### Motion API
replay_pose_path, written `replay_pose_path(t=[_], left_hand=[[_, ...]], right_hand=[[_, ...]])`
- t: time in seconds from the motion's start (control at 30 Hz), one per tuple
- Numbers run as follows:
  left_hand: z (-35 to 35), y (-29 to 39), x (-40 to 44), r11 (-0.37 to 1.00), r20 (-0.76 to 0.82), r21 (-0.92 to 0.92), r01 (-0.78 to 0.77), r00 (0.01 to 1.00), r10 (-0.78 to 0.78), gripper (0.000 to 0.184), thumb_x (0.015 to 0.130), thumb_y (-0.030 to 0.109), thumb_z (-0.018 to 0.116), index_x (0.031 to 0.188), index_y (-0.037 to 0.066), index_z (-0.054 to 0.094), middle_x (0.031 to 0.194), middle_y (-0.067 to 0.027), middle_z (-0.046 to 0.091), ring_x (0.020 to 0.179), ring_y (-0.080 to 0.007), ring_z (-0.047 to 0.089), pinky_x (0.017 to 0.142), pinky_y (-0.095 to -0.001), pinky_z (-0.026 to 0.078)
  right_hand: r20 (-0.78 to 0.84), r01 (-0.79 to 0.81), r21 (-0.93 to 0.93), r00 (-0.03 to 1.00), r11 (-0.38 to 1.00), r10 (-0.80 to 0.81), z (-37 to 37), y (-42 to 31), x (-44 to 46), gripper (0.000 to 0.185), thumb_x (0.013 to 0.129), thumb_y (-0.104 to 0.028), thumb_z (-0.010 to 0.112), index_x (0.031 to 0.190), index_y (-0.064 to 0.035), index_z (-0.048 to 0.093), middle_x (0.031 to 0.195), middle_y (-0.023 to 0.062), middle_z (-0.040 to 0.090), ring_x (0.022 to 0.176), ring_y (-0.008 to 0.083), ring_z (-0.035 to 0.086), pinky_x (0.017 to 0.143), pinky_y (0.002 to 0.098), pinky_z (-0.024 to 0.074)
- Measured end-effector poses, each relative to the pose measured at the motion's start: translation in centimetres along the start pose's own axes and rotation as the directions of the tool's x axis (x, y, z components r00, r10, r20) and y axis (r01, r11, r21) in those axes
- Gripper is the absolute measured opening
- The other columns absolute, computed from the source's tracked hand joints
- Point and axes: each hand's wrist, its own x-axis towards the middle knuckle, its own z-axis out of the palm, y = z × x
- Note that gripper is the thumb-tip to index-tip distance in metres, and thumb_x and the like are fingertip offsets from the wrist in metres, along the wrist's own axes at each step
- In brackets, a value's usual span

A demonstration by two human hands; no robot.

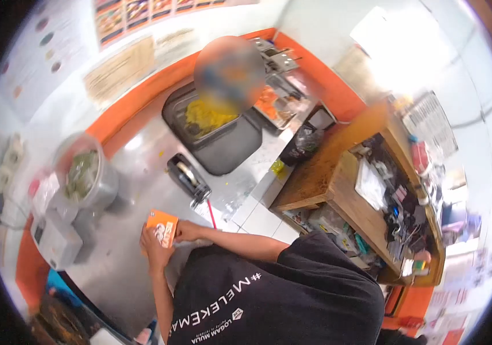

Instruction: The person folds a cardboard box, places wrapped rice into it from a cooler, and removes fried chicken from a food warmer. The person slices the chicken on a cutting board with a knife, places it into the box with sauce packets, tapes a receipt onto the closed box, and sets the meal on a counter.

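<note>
My left hand (153,242) is closed around a small orange packet with white lettering (162,223), held just above the metal counter. At the packet's right edge, the fingers of my right hand (187,231) are pinched on it. Part of its lower side is hidden behind my left hand. A black tape dispenser (187,177) stands beyond the packet, a little to the right. Near the dispenser's front end lie a white paper (201,214) and a red stick-like thing (211,215).
A black tray (229,158) with yellow food (207,118) sits farther back on the metal counter (125,230). To the left are a clear tub with green contents (88,172) and a white device (57,241). A cluttered wooden shelf (338,178) stands at right.
</note>
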Motion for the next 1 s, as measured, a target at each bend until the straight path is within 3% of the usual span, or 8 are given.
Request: replay_pose_path(t=[0.1, 0.17, 0.2, 0.23, 0.3, 0.53, 0.7, 1.0], left_hand=[[-1.4, 0.8, -0.1, 0.996, 0.109, -0.060, 0.063, 0.992, -0.056, 0.085, 0.060, 0.019, 0.090, 0.131, 0.009, 0.044, 0.154, -0.0237, 0.031, 0.140, -0.0452, 0.031, 0.117, -0.0576, 0.021], [-1.0, 0.2, -0.4, 0.997, 0.067, -0.064, 0.039, 0.997, -0.034, 0.088, 0.058, 0.021, 0.091, 0.132, 0.009, 0.044, 0.153, -0.0239, 0.032, 0.140, -0.0459, 0.031, 0.117, -0.0585, 0.022], [-0.4, -0.3, -0.7, 0.997, 0.048, -0.065, 0.036, 0.998, -0.033, 0.089, 0.057, 0.022, 0.092, 0.132, 0.009, 0.044, 0.153, -0.0240, 0.033, 0.140, -0.0462, 0.032, 0.117, -0.0590, 0.022], [0.5, -0.8, -0.9, 0.999, -0.007, -0.034, 0.018, 1.000, -0.018, 0.090, 0.056, 0.024, 0.093, 0.132, 0.009, 0.046, 0.153, -0.0238, 0.033, 0.139, -0.0467, 0.032, 0.116, -0.0597, 0.023], [0.1, -0.2, -0.7, 0.999, -0.023, -0.049, 0.017, 1.000, -0.018, 0.089, 0.056, 0.025, 0.093, 0.131, 0.009, 0.047, 0.153, -0.0237, 0.033, 0.139, -0.0462, 0.032, 0.116, -0.0593, 0.023], [0.8, -0.1, -1.0, 0.999, -0.088, -0.046, -0.002, 0.996, -0.002, 0.086, 0.055, 0.025, 0.092, 0.128, 0.009, 0.049, 0.151, -0.0238, 0.036, 0.138, -0.0463, 0.034, 0.115, -0.0588, 0.025], [0.2, 0.4, -0.9, 0.998, -0.069, -0.054, 0.014, 0.997, -0.018, 0.086, 0.055, 0.023, 0.092, 0.127, 0.010, 0.049, 0.150, -0.0240, 0.037, 0.137, -0.0458, 0.036, 0.115, -0.0582, 0.026], [-0.1, 0.9, -1.3, 0.999, -0.101, -0.037, 0.012, 0.995, -0.015, 0.082, 0.056, 0.022, 0.090, 0.126, 0.011, 0.050, 0.150, -0.0236, 0.039, 0.137, -0.0445, 0.037, 0.115, -0.0579, 0.027]], right_hand=[[-0.205, -0.133, -0.228, 0.975, 0.965, 0.086, -1.1, -1.7, -1.2, 0.028, 0.080, -0.028, 0.078, 0.082, -0.0005, 0.071, 0.078, 0.0151, 0.072, 0.068, 0.0238, 0.067, 0.066, 0.0398, 0.0525], [-0.279, -0.010, -0.027, 0.960, 1.000, 0.002, -1.6, 2.1, -2.8, 0.030, 0.082, -0.031, 0.077, 0.083, -0.0021, 0.072, 0.076, 0.0142, 0.071, 0.065, 0.0273, 0.067, 0.066, 0.0406, 0.0524], [-0.335, -0.127, 0.065, 0.932, 0.990, 0.141, -3.1, 1.6, -4.7, 0.032, 0.080, -0.034, 0.074, 0.090, -0.0028, 0.074, 0.088, 0.0178, 0.073, 0.079, 0.0348, 0.070, 0.074, 0.0452, 0.0545], [-0.520, -0.155, 0.087, 0.836, 0.984, 0.177, -3.7, 1.8, -6.5, 0.023, 0.085, -0.025, 0.067, 0.086, -0.0025, 0.072, 0.080, 0.0165, 0.072, 0.072, 0.0310, 0.070, 0.068, 0.0424, 0.0534], [-0.740, -0.428, 0.014, 0.604, 0.904, 0.297, -5.2, 3.0, -9.6, 0.020, 0.083, -0.017, 0.060, 0.090, -0.0030, 0.072, 0.090, 0.0199, 0.071, 0.083, 0.0417, 0.067, 0.076, 0.0476, 0.0545], [-0.717, -0.477, -0.049, 0.628, 0.878, 0.301, -5.6, 2.2, -11.8, 0.027, 0.082, -0.016, 0.073, 0.106, -0.0055, 0.071, 0.100, 0.0180, 0.062, 0.095, 0.0391, 0.065, 0.085, 0.0461, 0.0535], [-0.729, -0.493, -0.071, 0.619, 0.867, 0.293, -3.7, 4.5, -9.6, 0.014, 0.083, -0.016, 0.067, 0.089, -0.0038, 0.069, 0.097, 0.0207, 0.063, 0.094, 0.0392, 0.065, 0.084, 0.0478, 0.0532], [-0.680, -0.563, -0.123, 0.647, 0.817, 0.344, -4.1, 1.4, -10.3, 0.014, 0.079, -0.014, 0.068, 0.087, -0.0026, 0.067, 0.098, 0.0219, 0.067, 0.098, 0.0406, 0.066, 0.086, 0.0499, 0.0535]])
